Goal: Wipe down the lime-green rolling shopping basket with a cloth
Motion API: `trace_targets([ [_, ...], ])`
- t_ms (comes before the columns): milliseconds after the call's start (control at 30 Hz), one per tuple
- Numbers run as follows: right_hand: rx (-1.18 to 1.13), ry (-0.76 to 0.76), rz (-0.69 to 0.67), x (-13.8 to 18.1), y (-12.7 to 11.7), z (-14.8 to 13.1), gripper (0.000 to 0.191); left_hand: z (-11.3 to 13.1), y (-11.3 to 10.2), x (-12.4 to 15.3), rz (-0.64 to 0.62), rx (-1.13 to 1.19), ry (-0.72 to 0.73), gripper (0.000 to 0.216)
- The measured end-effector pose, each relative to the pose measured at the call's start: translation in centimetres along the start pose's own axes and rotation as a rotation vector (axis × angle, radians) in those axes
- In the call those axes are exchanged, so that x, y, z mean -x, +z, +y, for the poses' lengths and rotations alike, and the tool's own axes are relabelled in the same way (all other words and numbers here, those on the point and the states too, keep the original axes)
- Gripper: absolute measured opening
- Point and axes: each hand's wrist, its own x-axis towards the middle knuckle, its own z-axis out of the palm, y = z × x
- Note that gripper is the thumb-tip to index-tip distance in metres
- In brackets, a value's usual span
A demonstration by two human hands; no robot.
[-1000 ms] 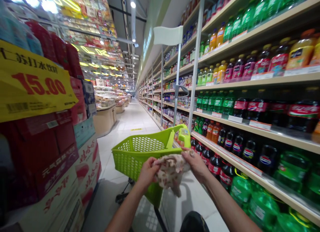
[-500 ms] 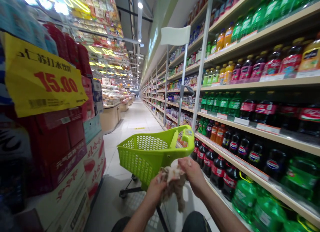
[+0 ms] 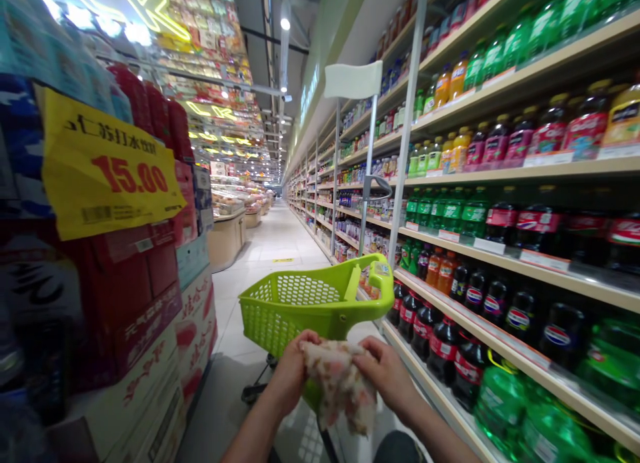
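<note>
Both of my hands grip a crumpled pale cloth with reddish blotches (image 3: 339, 383), which hangs between them low in the middle of the view. My left hand (image 3: 291, 368) pinches its left edge and my right hand (image 3: 383, 371) holds its right edge, fingers closed. Just beyond my hands stands a lime-green wheeled shopping basket (image 3: 280, 308) with a perforated body and a raised handle (image 3: 383, 276).
A long shelf unit (image 3: 500, 250) of soft-drink bottles runs along the right. Stacked red and white cartons (image 3: 145, 330) with a yellow 15.00 price sign (image 3: 107, 166) stand at the left. The tiled aisle floor (image 3: 270, 243) stretches ahead toward display counters (image 3: 227, 233).
The cloth has been spread a little wider between my hands after being bunched. The view has shifted slightly forward and to the left along the aisle.
</note>
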Motion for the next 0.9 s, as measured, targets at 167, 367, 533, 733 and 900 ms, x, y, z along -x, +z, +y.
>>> trace_targets([
  [167, -0.035, 0.042, 0.183, -1.9, -0.7, 1.3, 0.015, -0.3, -0.9, -0.7, 0.216, -0.078, 0.062, 0.020],
  [367, -0.209, 0.059, 0.284, -1.9, 2.3, 2.2, 0.021, -2.6, 2.1, 0.6, 0.241, -0.516, 0.435, 0.011],
  [533, -0.279, -0.076, 0.214, 0.2, 3.8, 3.2, 0.046, -5.0, 3.5, 2.2, 0.009, -0.249, 0.294, 0.057],
  [733, 0.025, -0.344, 0.265, -0.8, 2.8, 6.0, 0.048, -3.8, 2.6, 1.3, -0.195, 0.278, -0.031, 0.056],
  [900, 0.411, -0.657, 0.575, -4.7, -2.5, 3.6, 0.047, -0.8, -1.1, -4.2, 0.170, -0.342, 0.083, 0.049],
])
